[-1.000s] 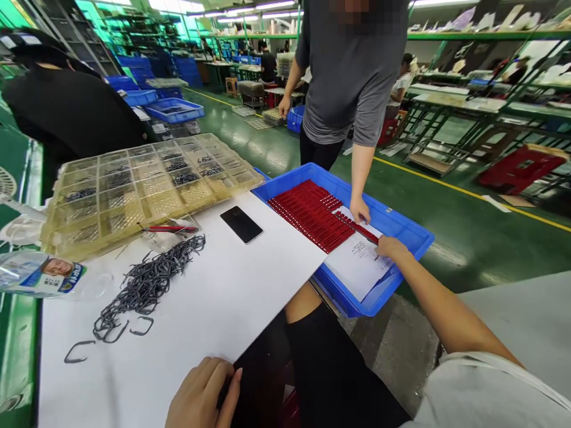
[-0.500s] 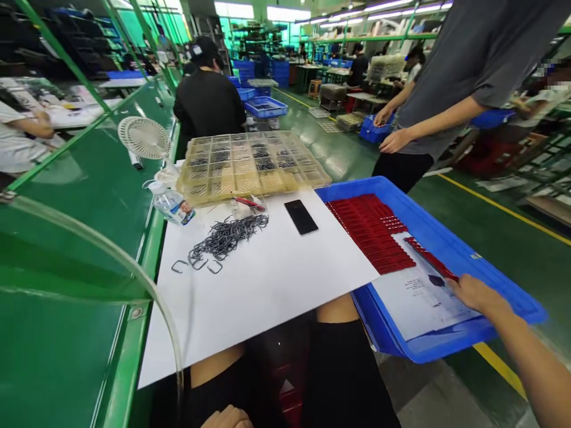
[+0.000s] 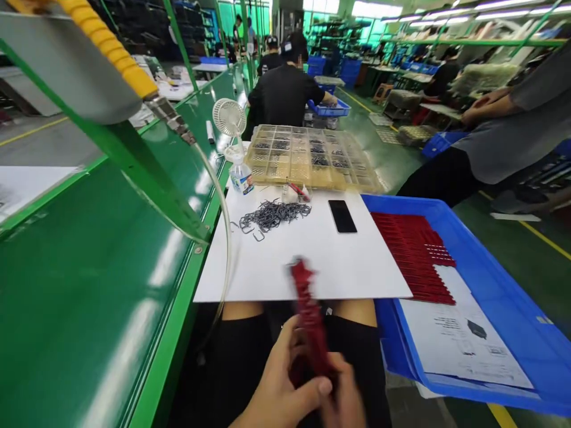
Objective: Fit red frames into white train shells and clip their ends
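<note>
A dark red strip with a bumpy edge (image 3: 311, 315) rises from my lap towards the white board, blurred by motion. My left hand (image 3: 279, 380) is wrapped round its lower part. Against the strip's lower right side, my right hand (image 3: 345, 386) is closed on it too, partly smeared. On the white board (image 3: 357, 273), beyond the strip's upper end, lies a pile of dark bent hooks or rings (image 3: 276, 215). A black phone (image 3: 342, 216) is to the right of the pile.
At my right, a blue tray (image 3: 491, 279) holds more red strips (image 3: 405, 255) and printed paper (image 3: 468, 333). A clear compartment box (image 3: 307, 157), bottle (image 3: 241, 175) and white fan (image 3: 229, 117) stand behind. A hose (image 3: 226, 226) hangs at left; a person (image 3: 517, 125) stands right.
My right hand has come from the blue tray to my lap with a red strip. My left hand has risen and now grips it too. The view has swung right.
</note>
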Action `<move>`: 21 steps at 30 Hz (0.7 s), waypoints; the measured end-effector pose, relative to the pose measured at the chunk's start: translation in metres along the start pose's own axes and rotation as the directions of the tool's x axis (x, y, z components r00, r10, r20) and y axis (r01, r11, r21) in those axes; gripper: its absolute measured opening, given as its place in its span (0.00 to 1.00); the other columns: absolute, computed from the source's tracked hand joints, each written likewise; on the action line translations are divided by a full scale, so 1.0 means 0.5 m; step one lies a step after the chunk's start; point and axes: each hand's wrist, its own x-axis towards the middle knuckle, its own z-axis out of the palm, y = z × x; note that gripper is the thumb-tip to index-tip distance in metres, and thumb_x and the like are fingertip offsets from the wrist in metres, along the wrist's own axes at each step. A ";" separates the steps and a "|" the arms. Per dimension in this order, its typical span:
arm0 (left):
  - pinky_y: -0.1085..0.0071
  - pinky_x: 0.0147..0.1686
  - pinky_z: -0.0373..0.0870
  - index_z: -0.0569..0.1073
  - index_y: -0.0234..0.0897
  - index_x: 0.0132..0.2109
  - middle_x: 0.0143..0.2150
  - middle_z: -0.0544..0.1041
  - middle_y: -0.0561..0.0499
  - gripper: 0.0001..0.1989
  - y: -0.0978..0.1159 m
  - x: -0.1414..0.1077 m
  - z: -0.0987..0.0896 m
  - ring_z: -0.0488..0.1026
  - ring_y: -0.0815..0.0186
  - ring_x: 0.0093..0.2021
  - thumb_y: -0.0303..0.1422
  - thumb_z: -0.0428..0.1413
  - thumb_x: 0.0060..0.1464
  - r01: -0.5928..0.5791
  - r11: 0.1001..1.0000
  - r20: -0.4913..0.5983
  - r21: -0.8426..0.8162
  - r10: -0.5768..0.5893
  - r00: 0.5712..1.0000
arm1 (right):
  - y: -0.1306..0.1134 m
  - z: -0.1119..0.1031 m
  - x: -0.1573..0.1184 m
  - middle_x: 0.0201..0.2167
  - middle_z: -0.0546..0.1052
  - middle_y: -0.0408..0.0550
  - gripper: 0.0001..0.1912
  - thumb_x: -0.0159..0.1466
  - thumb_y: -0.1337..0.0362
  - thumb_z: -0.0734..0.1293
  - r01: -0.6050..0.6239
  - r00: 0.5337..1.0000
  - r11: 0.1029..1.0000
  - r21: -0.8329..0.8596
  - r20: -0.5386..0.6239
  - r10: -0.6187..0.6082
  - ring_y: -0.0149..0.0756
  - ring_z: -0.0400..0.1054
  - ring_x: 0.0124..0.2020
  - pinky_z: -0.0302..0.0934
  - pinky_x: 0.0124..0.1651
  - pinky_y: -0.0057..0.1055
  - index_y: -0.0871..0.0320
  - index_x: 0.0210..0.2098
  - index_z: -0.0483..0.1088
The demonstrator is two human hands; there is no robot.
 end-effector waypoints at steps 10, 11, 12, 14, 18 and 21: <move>0.76 0.20 0.65 0.71 0.38 0.42 0.25 0.68 0.60 0.21 0.083 0.053 -0.154 0.65 0.72 0.19 0.50 0.67 0.61 0.397 0.915 0.104 0.064 -0.402 0.910 | -0.150 -0.055 0.126 0.55 0.83 0.58 0.21 0.77 0.55 0.71 0.413 0.907 0.910 -0.039 0.106 -0.407 0.50 0.81 0.54 0.81 0.57 0.46 0.54 0.65 0.70; 0.75 0.21 0.67 0.72 0.38 0.44 0.27 0.70 0.59 0.20 0.095 0.061 -0.161 0.67 0.71 0.20 0.49 0.66 0.62 0.389 0.914 0.149 0.117 -0.403 0.903 | -0.150 -0.084 0.145 0.58 0.81 0.61 0.23 0.76 0.58 0.72 0.439 0.898 0.892 -0.113 0.028 -0.438 0.50 0.80 0.58 0.80 0.60 0.46 0.57 0.67 0.69; 0.74 0.23 0.68 0.73 0.38 0.46 0.30 0.72 0.58 0.19 0.105 0.068 -0.161 0.70 0.70 0.22 0.48 0.66 0.63 0.361 0.912 0.185 0.198 -0.396 0.899 | -0.152 -0.109 0.163 0.61 0.80 0.65 0.26 0.75 0.60 0.73 0.467 0.874 0.860 -0.208 -0.041 -0.484 0.51 0.77 0.62 0.77 0.63 0.48 0.59 0.69 0.67; 0.74 0.26 0.67 0.73 0.39 0.49 0.31 0.75 0.57 0.17 0.116 0.077 -0.148 0.72 0.68 0.25 0.45 0.66 0.64 0.232 0.873 0.236 0.430 -0.357 0.904 | -0.163 -0.148 0.197 0.66 0.77 0.68 0.31 0.73 0.64 0.76 0.491 0.806 0.748 -0.446 -0.092 -0.584 0.55 0.71 0.70 0.70 0.71 0.54 0.61 0.71 0.67; 0.70 0.30 0.62 0.75 0.39 0.48 0.32 0.78 0.53 0.07 0.105 0.073 -0.101 0.74 0.61 0.30 0.32 0.63 0.65 -0.247 0.539 0.391 0.806 -0.170 0.904 | -0.179 -0.199 0.246 0.66 0.81 0.56 0.20 0.76 0.71 0.70 0.557 0.716 0.430 -0.711 0.149 -0.682 0.49 0.73 0.69 0.47 0.84 0.59 0.58 0.66 0.74; 0.66 0.33 0.67 0.75 0.37 0.51 0.39 0.82 0.47 0.06 0.096 0.060 -0.091 0.79 0.56 0.36 0.29 0.58 0.68 -0.486 0.245 0.501 0.839 0.001 0.866 | -0.165 -0.225 0.253 0.49 0.88 0.49 0.13 0.77 0.73 0.69 0.620 0.635 0.342 -0.706 0.196 -0.747 0.40 0.82 0.51 0.59 0.78 0.49 0.60 0.57 0.80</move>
